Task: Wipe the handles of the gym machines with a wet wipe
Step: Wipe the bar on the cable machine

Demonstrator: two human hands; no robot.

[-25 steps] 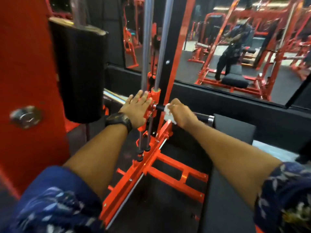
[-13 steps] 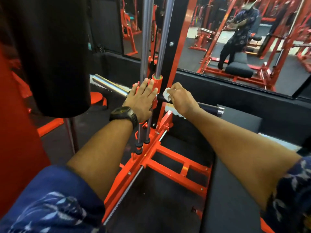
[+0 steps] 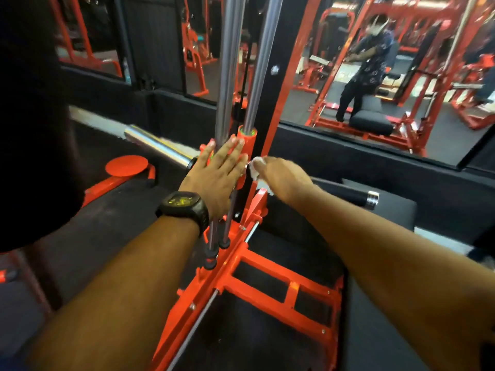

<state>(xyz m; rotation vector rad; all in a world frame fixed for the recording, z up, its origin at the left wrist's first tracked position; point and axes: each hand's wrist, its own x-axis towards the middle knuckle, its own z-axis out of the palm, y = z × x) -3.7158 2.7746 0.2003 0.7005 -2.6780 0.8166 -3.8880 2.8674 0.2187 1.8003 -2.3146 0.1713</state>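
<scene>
The right hand has slid the wet wipe inward along the black handle, up against the orange sleeve; more bare handle now shows beyond its wrist.

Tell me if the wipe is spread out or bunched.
Bunched: the wipe is a small wad in the right hand, pressed on the handle.
</scene>
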